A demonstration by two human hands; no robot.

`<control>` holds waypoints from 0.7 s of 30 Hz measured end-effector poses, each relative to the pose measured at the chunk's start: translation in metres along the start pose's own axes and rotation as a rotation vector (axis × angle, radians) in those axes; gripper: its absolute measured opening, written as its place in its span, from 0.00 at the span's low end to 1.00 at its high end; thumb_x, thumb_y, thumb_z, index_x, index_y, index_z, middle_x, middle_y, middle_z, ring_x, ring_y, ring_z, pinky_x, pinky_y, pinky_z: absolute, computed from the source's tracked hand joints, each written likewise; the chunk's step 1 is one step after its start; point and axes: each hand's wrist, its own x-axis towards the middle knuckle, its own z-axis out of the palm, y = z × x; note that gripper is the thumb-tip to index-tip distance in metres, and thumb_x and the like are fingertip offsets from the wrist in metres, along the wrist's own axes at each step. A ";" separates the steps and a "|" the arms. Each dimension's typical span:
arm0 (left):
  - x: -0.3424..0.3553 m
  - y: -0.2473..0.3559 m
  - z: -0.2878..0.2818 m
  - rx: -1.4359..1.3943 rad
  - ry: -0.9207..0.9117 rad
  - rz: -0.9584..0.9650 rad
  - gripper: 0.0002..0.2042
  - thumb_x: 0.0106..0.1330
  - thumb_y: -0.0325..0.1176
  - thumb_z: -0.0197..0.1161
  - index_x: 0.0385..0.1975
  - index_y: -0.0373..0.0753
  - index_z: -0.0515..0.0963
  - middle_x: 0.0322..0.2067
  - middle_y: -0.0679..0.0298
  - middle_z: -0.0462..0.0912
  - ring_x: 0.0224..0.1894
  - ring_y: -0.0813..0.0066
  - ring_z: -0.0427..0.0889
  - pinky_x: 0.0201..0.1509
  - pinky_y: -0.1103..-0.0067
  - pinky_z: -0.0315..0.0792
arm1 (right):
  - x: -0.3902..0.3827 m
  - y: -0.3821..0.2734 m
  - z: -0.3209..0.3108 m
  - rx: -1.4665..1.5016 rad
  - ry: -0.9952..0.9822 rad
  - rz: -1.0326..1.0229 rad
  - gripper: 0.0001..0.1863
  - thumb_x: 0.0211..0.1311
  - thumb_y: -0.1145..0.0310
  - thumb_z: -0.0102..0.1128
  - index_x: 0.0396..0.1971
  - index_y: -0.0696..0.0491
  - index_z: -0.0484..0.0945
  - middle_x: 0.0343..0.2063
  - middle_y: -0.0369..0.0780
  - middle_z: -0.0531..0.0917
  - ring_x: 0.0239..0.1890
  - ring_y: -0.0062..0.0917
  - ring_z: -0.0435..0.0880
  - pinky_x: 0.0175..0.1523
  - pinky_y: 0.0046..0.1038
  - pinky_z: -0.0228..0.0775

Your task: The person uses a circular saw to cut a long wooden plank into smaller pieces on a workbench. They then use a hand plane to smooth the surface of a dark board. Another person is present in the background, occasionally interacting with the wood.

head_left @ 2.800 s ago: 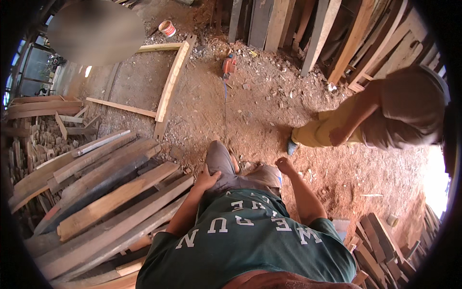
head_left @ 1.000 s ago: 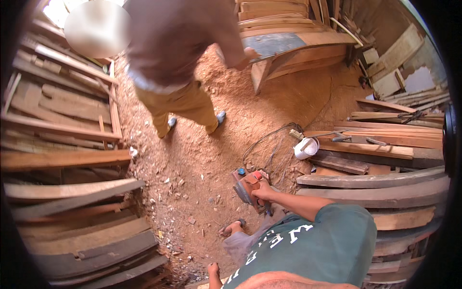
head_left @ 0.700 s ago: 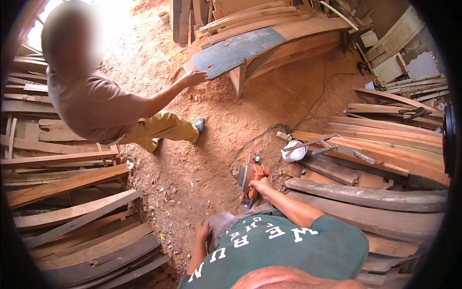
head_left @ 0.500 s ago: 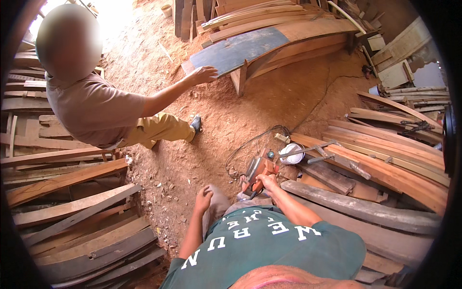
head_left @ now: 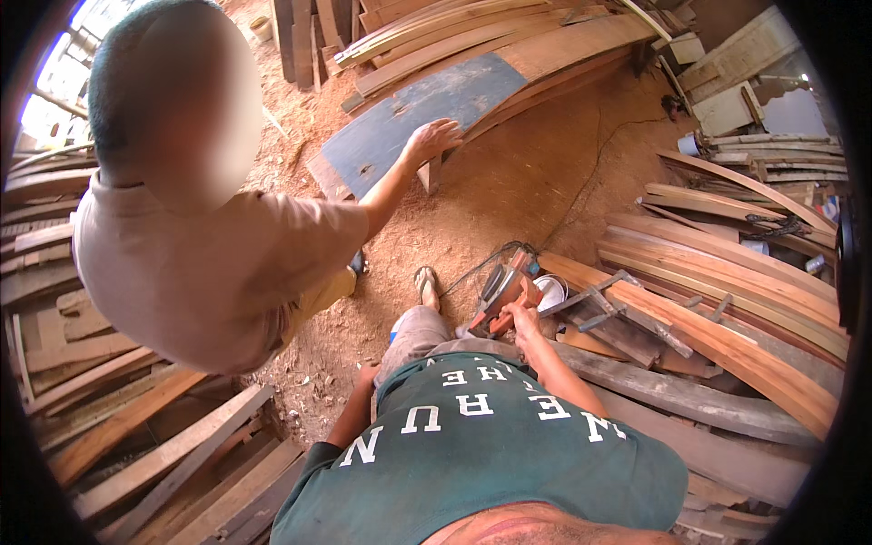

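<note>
My right hand (head_left: 522, 323) is closed round the orange handle of a corded power tool, apparently an electric planer (head_left: 497, 292), hanging at my right side. Its grey and orange body points forward and away from me. My left hand (head_left: 367, 373) hangs low by my left thigh; its fingers are mostly hidden, and nothing shows in it. Ahead of me, another person's hand (head_left: 434, 139) reaches over a bench (head_left: 413, 118) with a worn blue-grey top. That person (head_left: 209, 263), in a brownish shirt, stands close on my left.
Stacked curved timbers (head_left: 718, 272) fill the right side, with metal clamps (head_left: 627, 304) lying on them. A white bucket (head_left: 551, 292) stands beside the planer. More boards (head_left: 173, 445) are piled at left. A dark cord (head_left: 590, 182) crosses the shaving-covered floor (head_left: 527, 195).
My foot has come into view ahead and the bench appears nearer. The other person looms larger and closer on the left. My left hand has dropped back beside my thigh; the right keeps the planer.
</note>
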 end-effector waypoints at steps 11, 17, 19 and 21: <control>0.052 0.169 -0.039 0.137 0.040 0.128 0.23 0.66 0.37 0.65 0.59 0.35 0.82 0.54 0.49 0.87 0.58 0.61 0.85 0.65 0.71 0.76 | 0.025 -0.182 0.037 0.433 0.031 -0.044 0.07 0.55 0.73 0.66 0.29 0.59 0.78 0.24 0.44 0.83 0.25 0.31 0.85 0.31 0.36 0.83; 0.095 0.235 -0.019 -0.109 -0.135 0.055 0.26 0.67 0.39 0.63 0.61 0.28 0.78 0.54 0.45 0.86 0.58 0.59 0.85 0.64 0.71 0.76 | 0.086 -0.238 0.021 0.411 0.088 -0.021 0.07 0.56 0.72 0.66 0.29 0.57 0.77 0.24 0.41 0.81 0.25 0.29 0.84 0.32 0.34 0.82; 0.079 0.304 0.004 0.219 -0.074 0.232 0.31 0.69 0.43 0.62 0.65 0.25 0.74 0.57 0.41 0.84 0.61 0.53 0.84 0.67 0.69 0.75 | 0.102 -0.263 0.012 0.396 0.132 -0.038 0.07 0.56 0.74 0.66 0.30 0.57 0.76 0.24 0.40 0.81 0.25 0.28 0.84 0.31 0.32 0.82; 0.074 0.359 0.027 0.157 -0.129 0.247 0.30 0.70 0.45 0.63 0.66 0.29 0.75 0.60 0.42 0.82 0.63 0.51 0.82 0.68 0.68 0.74 | 0.125 -0.282 0.001 0.362 0.112 -0.067 0.07 0.55 0.74 0.66 0.31 0.57 0.76 0.24 0.40 0.81 0.25 0.28 0.84 0.30 0.32 0.82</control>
